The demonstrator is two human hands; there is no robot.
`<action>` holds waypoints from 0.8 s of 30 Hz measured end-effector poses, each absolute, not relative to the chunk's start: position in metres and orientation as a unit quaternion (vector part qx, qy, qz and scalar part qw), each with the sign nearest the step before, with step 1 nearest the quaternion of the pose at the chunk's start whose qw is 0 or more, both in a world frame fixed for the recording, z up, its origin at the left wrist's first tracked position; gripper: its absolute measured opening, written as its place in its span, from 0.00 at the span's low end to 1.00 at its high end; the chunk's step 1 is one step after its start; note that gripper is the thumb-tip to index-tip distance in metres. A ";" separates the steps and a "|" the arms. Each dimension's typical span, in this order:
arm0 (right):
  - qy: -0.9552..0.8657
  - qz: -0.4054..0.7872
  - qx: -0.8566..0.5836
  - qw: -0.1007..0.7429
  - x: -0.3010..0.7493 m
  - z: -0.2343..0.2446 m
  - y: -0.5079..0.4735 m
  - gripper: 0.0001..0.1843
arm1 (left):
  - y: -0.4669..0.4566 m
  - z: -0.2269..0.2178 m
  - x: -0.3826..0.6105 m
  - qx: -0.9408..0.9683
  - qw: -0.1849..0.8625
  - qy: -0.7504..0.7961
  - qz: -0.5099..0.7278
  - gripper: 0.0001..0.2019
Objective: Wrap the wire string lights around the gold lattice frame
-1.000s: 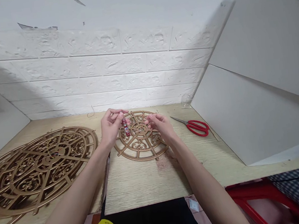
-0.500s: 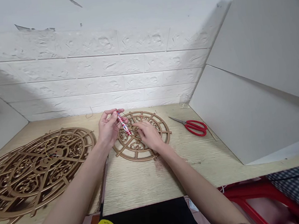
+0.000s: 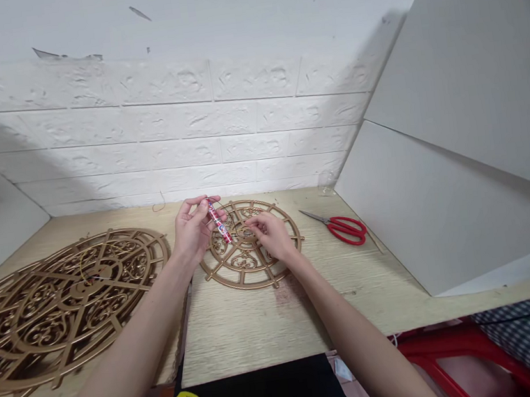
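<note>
Pile of gold frames (image 3: 86,278) (too overlapped to count), one tube (image 3: 219,222), one pair of scissors (image 3: 330,221)
Left to right: round lattice pile, then left hand (image 3: 191,233), fingers closed on the shiny red patterned tube over a single scrollwork frame (image 3: 244,262) on the wood-grain surface (image 3: 243,336). Right hand (image 3: 274,233) has slid slightly right since half a second ago, fingertips nearly together, can't tell if they've got anything. Scissors have red loop handles.

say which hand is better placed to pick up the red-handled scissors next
Probably the right hand: it is nearer the scissors, which lie to its right on the tabletop. The left hand is farther off and holds a red tube. Whether the right holds something thin is unclear.
</note>
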State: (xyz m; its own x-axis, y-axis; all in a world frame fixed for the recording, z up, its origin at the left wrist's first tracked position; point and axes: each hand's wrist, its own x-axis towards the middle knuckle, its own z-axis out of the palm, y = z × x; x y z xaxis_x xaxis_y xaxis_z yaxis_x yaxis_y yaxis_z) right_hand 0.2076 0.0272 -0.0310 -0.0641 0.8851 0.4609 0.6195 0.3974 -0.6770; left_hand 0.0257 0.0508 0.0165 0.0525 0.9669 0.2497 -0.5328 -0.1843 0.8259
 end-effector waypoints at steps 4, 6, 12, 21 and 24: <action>-0.724 0.137 -0.560 0.379 0.205 -0.033 0.025 0.11 | 0.050 0.017 0.026 0.427 0.588 0.251 0.640 0.14; -0.722 0.141 -0.569 0.367 0.203 -0.032 0.024 0.08 | 0.050 0.016 0.026 0.429 0.587 0.249 0.639 0.14; -0.708 0.150 -0.579 0.376 0.201 -0.032 0.023 0.04 | 0.050 0.014 0.027 0.430 0.590 0.248 0.637 0.15; -0.734 0.113 -0.573 0.348 0.199 -0.037 0.026 0.05 | 0.048 0.015 0.029 0.434 0.588 0.251 0.635 0.14; -0.708 0.145 -0.566 0.398 0.199 -0.036 0.026 0.03 | 0.049 0.015 0.029 0.436 0.586 0.254 0.634 0.14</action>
